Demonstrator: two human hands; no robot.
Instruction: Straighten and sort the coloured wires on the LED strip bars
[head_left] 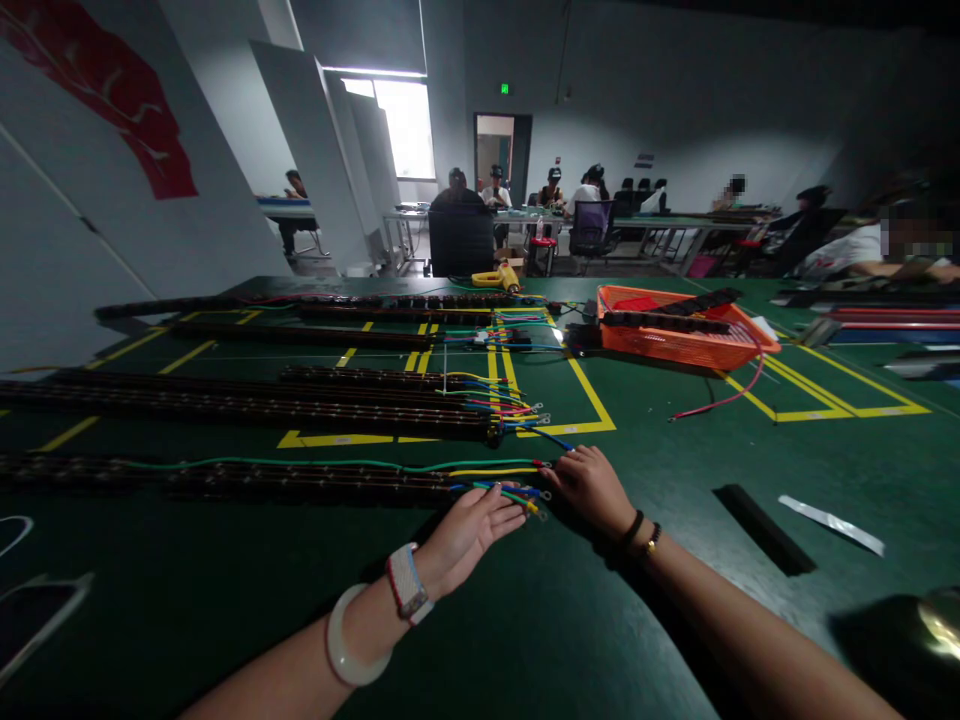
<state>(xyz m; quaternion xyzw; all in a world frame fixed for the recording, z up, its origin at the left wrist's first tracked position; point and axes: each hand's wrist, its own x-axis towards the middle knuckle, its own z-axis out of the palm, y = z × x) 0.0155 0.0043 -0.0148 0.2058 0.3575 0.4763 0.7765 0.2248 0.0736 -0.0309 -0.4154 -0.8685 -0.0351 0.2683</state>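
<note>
My left hand (pixel 469 535) lies at the end of the nearest dark wire harness (pixel 315 485), fingers stretched out and palm partly turned up. Blue, green and yellow wires with ring terminals (pixel 543 514) pass beside its thumb and over the fingers. Just to the right, my right hand (pixel 598 492) has curled fingers closed at the tip of a long green wire (pixel 360 462) with a red-sleeved terminal. A blue wire (pixel 551 438) from the harness behind ends by its knuckles. The exact pinch point is partly hidden by the fingers.
More harnesses (pixel 247 400) lie across the green table with yellow tape marks (pixel 600 415). An orange basket (pixel 675 345) holds dark strips. Behind is a yellow heat gun (pixel 499 278). At right are a black strip (pixel 763 528) and a silver strip (pixel 831 523). People sit farther back.
</note>
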